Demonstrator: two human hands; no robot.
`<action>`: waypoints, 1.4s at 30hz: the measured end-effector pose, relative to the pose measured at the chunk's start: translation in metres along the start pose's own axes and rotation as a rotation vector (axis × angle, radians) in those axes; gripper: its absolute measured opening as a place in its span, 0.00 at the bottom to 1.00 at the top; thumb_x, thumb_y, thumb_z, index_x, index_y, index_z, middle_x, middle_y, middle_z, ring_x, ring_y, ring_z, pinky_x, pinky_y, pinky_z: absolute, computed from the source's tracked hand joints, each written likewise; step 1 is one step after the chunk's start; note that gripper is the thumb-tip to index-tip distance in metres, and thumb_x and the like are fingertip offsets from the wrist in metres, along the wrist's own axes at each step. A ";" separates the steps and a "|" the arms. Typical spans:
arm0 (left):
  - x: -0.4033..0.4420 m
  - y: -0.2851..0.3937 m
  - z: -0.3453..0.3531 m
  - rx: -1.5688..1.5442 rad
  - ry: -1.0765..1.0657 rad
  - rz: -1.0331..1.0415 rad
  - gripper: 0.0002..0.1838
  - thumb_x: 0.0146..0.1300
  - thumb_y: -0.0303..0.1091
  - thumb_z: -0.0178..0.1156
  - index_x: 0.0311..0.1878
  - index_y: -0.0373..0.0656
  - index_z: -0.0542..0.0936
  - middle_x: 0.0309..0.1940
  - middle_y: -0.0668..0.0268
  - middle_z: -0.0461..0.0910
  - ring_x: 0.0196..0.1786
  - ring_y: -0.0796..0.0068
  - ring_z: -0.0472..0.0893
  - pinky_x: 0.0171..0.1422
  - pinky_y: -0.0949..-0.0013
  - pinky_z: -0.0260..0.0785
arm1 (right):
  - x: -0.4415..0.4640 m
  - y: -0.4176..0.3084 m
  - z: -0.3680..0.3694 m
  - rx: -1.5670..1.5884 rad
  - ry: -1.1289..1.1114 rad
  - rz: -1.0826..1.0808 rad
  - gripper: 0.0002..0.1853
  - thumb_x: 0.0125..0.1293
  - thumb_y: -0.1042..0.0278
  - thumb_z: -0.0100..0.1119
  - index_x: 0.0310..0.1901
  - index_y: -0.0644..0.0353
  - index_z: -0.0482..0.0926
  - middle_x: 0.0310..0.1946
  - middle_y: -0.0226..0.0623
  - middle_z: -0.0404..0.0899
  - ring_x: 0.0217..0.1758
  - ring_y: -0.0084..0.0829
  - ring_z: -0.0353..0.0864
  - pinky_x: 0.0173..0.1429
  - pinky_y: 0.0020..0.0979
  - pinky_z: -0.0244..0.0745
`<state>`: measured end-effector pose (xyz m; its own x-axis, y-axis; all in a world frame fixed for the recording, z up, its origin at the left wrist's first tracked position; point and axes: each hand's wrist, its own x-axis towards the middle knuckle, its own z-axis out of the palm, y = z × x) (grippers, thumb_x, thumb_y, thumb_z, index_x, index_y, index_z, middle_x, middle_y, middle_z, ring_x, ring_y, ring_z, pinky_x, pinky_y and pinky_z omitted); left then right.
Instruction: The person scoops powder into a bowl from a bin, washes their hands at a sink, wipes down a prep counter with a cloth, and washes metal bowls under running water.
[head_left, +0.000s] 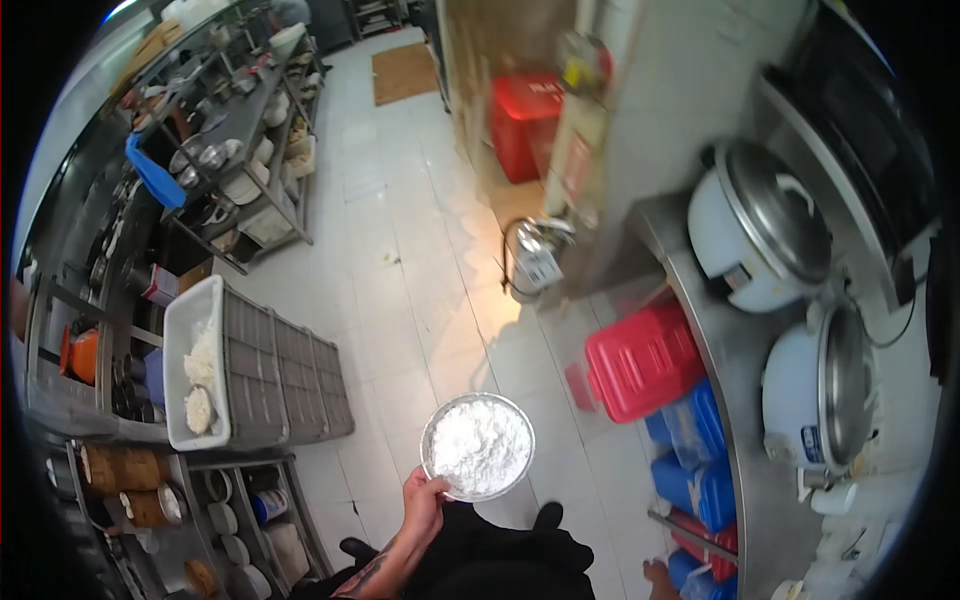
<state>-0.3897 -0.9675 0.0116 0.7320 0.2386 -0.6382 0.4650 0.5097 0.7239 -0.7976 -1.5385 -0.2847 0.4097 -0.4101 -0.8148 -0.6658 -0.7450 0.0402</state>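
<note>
My left hand (425,500) grips the near left rim of a round metal bowl (478,446), with the thumb over the edge. White powder fills the bowl, which is held level above the tiled floor in front of my dark clothing. Low at the right, near the steel counter, my right hand (660,578) hangs partly in view at the bottom edge; its fingers are too small and cut off to make out whether it holds anything.
Two large rice cookers (765,225) stand on the steel counter (690,235) at right, above red (645,362) and blue containers. A tall white bin (285,370) and shelves line the left. A fire extinguisher (535,262) stands on the floor ahead.
</note>
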 end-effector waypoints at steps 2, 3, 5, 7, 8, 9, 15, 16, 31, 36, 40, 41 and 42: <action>0.026 0.056 -0.032 0.014 0.035 0.013 0.09 0.50 0.16 0.55 0.35 0.38 0.73 0.29 0.61 0.81 0.25 0.75 0.79 0.28 0.74 0.74 | -0.030 -0.008 0.014 -0.039 -0.069 -0.062 0.27 0.73 0.52 0.44 0.62 0.68 0.73 0.44 0.57 0.82 0.44 0.48 0.85 0.50 0.48 0.80; 0.044 0.076 -0.044 -0.006 0.029 0.045 0.09 0.50 0.16 0.55 0.35 0.38 0.73 0.29 0.61 0.81 0.25 0.75 0.79 0.28 0.74 0.74 | -0.029 -0.040 0.014 0.078 -0.060 -0.008 0.27 0.73 0.53 0.44 0.61 0.67 0.74 0.44 0.56 0.82 0.43 0.47 0.85 0.50 0.47 0.80; 0.078 0.102 -0.066 0.003 0.048 0.130 0.09 0.49 0.17 0.56 0.34 0.39 0.73 0.29 0.61 0.81 0.25 0.75 0.79 0.28 0.73 0.74 | -0.024 -0.107 0.001 0.230 -0.036 0.015 0.26 0.73 0.54 0.44 0.61 0.67 0.74 0.42 0.55 0.82 0.42 0.45 0.85 0.48 0.46 0.81; 0.095 0.154 -0.059 0.048 0.088 0.135 0.09 0.49 0.17 0.57 0.34 0.40 0.73 0.29 0.62 0.81 0.25 0.75 0.78 0.28 0.72 0.74 | -0.035 -0.171 -0.028 0.326 -0.026 -0.011 0.25 0.73 0.55 0.45 0.61 0.66 0.74 0.41 0.54 0.82 0.40 0.44 0.85 0.46 0.45 0.81; 0.105 0.169 -0.073 -0.001 0.115 0.191 0.09 0.49 0.17 0.57 0.34 0.40 0.73 0.29 0.63 0.81 0.24 0.75 0.78 0.28 0.73 0.74 | -0.027 -0.205 -0.042 0.373 0.010 -0.049 0.24 0.73 0.56 0.45 0.61 0.66 0.74 0.40 0.53 0.82 0.40 0.43 0.85 0.45 0.45 0.81; 0.117 0.188 -0.083 -0.037 0.153 0.233 0.09 0.49 0.18 0.57 0.33 0.41 0.73 0.29 0.63 0.81 0.24 0.75 0.78 0.28 0.73 0.74 | -0.025 -0.240 -0.058 0.397 0.040 -0.090 0.24 0.73 0.56 0.45 0.61 0.66 0.74 0.39 0.53 0.82 0.39 0.42 0.85 0.45 0.44 0.81; 0.194 0.306 -0.093 -0.147 0.328 0.355 0.09 0.49 0.18 0.56 0.34 0.41 0.73 0.28 0.64 0.81 0.23 0.76 0.77 0.26 0.73 0.71 | 0.049 -0.517 -0.219 0.483 0.200 -0.557 0.20 0.73 0.60 0.48 0.60 0.64 0.76 0.34 0.47 0.82 0.35 0.34 0.85 0.40 0.39 0.82; 0.200 0.325 -0.094 -0.159 0.401 0.323 0.09 0.49 0.18 0.55 0.34 0.41 0.73 0.26 0.65 0.79 0.22 0.76 0.76 0.26 0.73 0.70 | 0.077 -0.561 -0.240 0.390 0.263 -0.725 0.19 0.73 0.61 0.50 0.59 0.63 0.76 0.32 0.45 0.81 0.35 0.32 0.84 0.40 0.36 0.81; 0.417 0.482 -0.084 -0.482 0.716 0.386 0.08 0.49 0.20 0.54 0.32 0.42 0.69 0.23 0.68 0.72 0.21 0.77 0.71 0.28 0.69 0.70 | 0.094 -1.234 -0.583 0.452 -0.096 -1.123 0.19 0.76 0.63 0.48 0.63 0.63 0.73 0.49 0.42 0.83 0.43 0.28 0.84 0.49 0.30 0.78; 0.520 0.569 -0.092 -0.416 0.626 0.412 0.12 0.50 0.19 0.54 0.40 0.39 0.74 0.27 0.69 0.74 0.25 0.78 0.72 0.29 0.72 0.65 | 0.225 -1.166 -0.537 -0.127 0.043 -0.669 0.19 0.74 0.57 0.46 0.44 0.66 0.80 0.38 0.55 0.82 0.41 0.44 0.84 0.48 0.45 0.76; 0.599 0.650 -0.081 -0.458 0.607 0.439 0.12 0.51 0.20 0.54 0.41 0.40 0.73 0.26 0.70 0.73 0.25 0.79 0.71 0.31 0.73 0.65 | 0.255 -1.104 -0.542 -0.191 -0.217 -0.393 0.19 0.74 0.54 0.43 0.42 0.62 0.78 0.39 0.53 0.81 0.43 0.43 0.81 0.48 0.47 0.74; 0.612 0.677 -0.070 -0.491 0.634 0.457 0.11 0.51 0.20 0.54 0.38 0.42 0.71 0.25 0.72 0.71 0.24 0.80 0.70 0.31 0.73 0.65 | 0.250 -1.115 -0.560 -0.180 -0.244 -0.369 0.19 0.74 0.54 0.43 0.43 0.62 0.77 0.40 0.52 0.80 0.44 0.43 0.81 0.48 0.46 0.74; 0.630 0.684 -0.078 -0.508 0.567 0.492 0.12 0.50 0.20 0.54 0.40 0.42 0.72 0.27 0.71 0.73 0.26 0.79 0.71 0.31 0.73 0.66 | 0.252 -1.132 -0.577 -0.171 -0.260 -0.355 0.19 0.74 0.54 0.42 0.45 0.62 0.76 0.41 0.52 0.80 0.45 0.42 0.81 0.48 0.46 0.74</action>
<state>0.3503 -0.4046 0.0842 0.3723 0.8286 -0.4181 -0.2100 0.5140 0.8317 0.4188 -1.1019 -0.2023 0.4090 0.0146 -0.9124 -0.3916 -0.9003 -0.1900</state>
